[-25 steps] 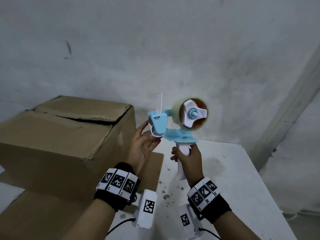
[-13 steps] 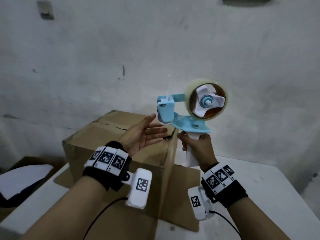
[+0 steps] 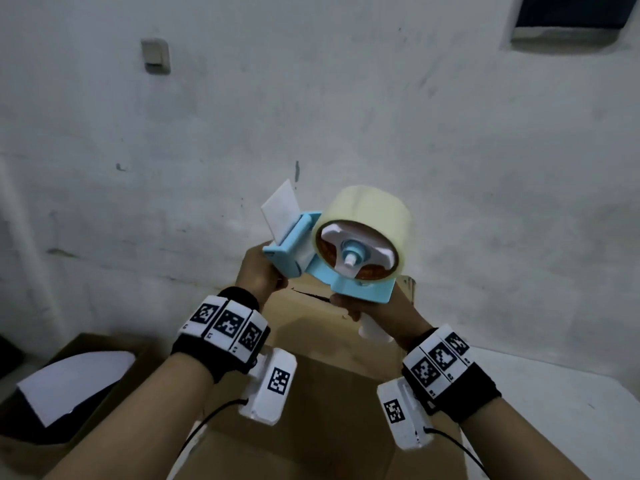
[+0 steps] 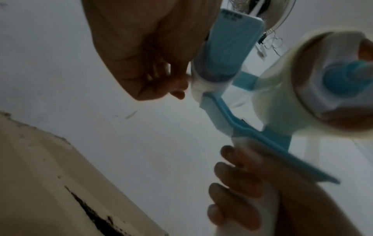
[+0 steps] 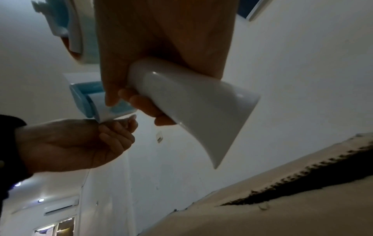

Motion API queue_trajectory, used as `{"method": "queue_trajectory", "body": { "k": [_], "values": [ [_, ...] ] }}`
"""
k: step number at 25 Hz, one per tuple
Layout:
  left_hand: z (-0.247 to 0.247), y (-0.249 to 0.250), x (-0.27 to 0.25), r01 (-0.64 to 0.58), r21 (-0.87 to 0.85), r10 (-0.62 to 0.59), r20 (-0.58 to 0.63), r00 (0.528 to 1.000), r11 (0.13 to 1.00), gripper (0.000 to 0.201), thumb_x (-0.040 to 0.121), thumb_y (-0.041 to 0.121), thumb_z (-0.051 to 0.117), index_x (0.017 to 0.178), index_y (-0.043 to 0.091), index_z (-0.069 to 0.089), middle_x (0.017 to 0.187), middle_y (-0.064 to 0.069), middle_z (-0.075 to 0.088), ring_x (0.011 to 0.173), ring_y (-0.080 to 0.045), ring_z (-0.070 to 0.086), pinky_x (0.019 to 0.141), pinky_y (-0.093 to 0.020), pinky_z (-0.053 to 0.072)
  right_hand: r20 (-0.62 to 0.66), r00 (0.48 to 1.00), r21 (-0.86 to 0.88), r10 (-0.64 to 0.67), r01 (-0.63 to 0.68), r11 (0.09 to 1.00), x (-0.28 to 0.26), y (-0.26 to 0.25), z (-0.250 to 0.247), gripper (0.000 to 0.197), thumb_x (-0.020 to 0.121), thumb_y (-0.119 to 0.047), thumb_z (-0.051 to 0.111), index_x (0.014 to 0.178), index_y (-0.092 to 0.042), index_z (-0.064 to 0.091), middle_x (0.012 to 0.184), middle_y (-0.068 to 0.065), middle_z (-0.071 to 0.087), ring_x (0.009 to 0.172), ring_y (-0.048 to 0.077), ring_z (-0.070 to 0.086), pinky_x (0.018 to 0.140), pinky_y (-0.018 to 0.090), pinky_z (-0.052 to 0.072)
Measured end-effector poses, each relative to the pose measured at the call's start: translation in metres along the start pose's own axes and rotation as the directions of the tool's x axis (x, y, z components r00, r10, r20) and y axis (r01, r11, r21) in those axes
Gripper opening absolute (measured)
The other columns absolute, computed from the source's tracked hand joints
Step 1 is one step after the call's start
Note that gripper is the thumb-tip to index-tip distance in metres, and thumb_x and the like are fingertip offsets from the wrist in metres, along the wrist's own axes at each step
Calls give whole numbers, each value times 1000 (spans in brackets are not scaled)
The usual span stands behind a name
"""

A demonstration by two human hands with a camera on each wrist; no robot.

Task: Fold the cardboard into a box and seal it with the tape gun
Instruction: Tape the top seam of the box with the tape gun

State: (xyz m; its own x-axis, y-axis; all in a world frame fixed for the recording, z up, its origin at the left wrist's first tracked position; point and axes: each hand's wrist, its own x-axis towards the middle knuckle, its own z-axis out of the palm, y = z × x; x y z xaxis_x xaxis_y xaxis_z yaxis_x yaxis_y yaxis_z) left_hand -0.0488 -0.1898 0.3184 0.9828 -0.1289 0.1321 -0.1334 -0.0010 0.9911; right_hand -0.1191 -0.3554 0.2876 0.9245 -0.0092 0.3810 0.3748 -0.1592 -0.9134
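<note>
Cardboard box (image 3: 332, 382) sits nearest, directly below both hands, its 2 top flaps closed with the seam (image 3: 311, 296) untaped. Right hand (image 3: 381, 311) grips the tape gun (image 3: 346, 261) by its white handle, held above the box's far edge. Left hand (image 3: 258, 271), curled, pinches at the roller end, probably the tape's free end, left of the roll.
</note>
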Motion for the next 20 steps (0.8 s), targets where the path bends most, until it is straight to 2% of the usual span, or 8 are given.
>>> {"method": "queue_trajectory", "body": {
  "k": [3,6,7,8,11,13,16,20],
  "values": [
    [-11,1,19,-154,316,189,-83,979,936,32,81,-17,37,70,9,52,55,-4,42,55,-20,34,46,-21,30,28,999,-72,38,-36,997,25,0,9,32,78,0,70,55,-14,54,45,-3,51,43,12,45,51,23,44],
    [-29,0,45,-141,545,257,-141,956,826,28,83,-12,42,94,4,63,80,-17,63,76,-30,51,59,-23,36,88,993,0,77,-77,997,55,8,24,28,81,0,65,58,-13,57,44,-2,47,42,13,42,48,24,42],
    [-35,-1,55,-114,568,246,-162,956,815,26,85,-9,43,96,1,64,88,-22,65,84,-33,54,65,-25,35,97,991,13,93,-95,995,62,10,29,24,82,1,64,62,-12,58,45,-2,47,41,12,42,46,24,41],
    [-43,-4,66,-94,579,235,-172,957,810,23,84,-8,43,89,1,63,84,-22,63,84,-34,54,64,-25,32,109,987,18,116,-119,993,70,12,34,22,83,1,64,65,-11,57,47,-1,47,42,12,41,45,24,40],
    [-61,-15,97,-89,632,216,-127,968,770,30,77,-13,43,57,10,47,70,-17,50,72,-25,42,58,-25,25,138,973,13,183,-187,982,91,18,39,21,83,1,64,68,-11,56,51,4,42,44,16,38,42,23,36],
    [-73,-20,118,-92,626,207,-112,972,774,27,79,-9,47,60,9,51,69,-15,50,71,-24,42,62,-25,29,142,959,4,246,-249,968,104,21,38,21,83,0,64,69,-11,53,50,2,40,43,14,36,41,24,31],
    [-94,-25,155,-102,559,191,-103,976,823,21,88,18,57,70,8,60,52,-7,46,62,-26,45,53,-26,32,111,935,-14,338,-338,941,120,24,35,22,76,-4,71,69,-12,51,47,-1,40,39,11,35,41,23,28],
    [-106,-57,185,-107,619,68,87,994,778,25,88,24,58,69,8,63,50,-2,48,51,-15,42,49,-21,31,87,882,-155,463,-447,881,133,40,30,25,83,8,60,69,-9,47,40,-5,41,33,6,35,38,19,27]
  ]
}}
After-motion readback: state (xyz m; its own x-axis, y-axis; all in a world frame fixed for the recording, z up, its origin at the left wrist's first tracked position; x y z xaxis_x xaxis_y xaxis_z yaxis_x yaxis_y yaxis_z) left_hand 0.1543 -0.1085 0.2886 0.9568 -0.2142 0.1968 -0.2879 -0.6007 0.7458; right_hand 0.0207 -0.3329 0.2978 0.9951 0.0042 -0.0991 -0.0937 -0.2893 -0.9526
